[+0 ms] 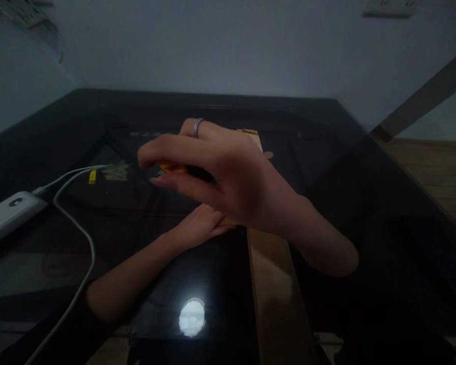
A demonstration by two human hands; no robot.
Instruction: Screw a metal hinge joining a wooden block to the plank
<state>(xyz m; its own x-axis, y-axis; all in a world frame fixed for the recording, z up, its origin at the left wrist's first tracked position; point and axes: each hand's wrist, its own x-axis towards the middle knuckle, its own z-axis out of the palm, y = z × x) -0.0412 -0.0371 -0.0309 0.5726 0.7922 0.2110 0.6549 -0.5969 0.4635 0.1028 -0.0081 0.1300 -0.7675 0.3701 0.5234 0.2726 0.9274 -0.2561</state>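
Closest to the camera, my right hand [228, 167] is raised with a ring on one finger. Its thumb and fingers are closed around a small orange object [173, 168], whose kind I cannot make out because the fingers cover most of it. Below and behind, my left hand [205, 223] rests at the left edge of a long wooden board [273, 279], its thumb along the board and its other fingers partly hidden by my right hand. The board runs lengthwise from the near edge toward the far side, its middle covered by my hands.
The board lies on a dark glossy table [144, 274]. At left are a white power strip [11, 215], a white cable [87, 235] with a yellow tag [92, 176], and a pale patch [116, 171]. A wall [197, 45] stands behind the table.
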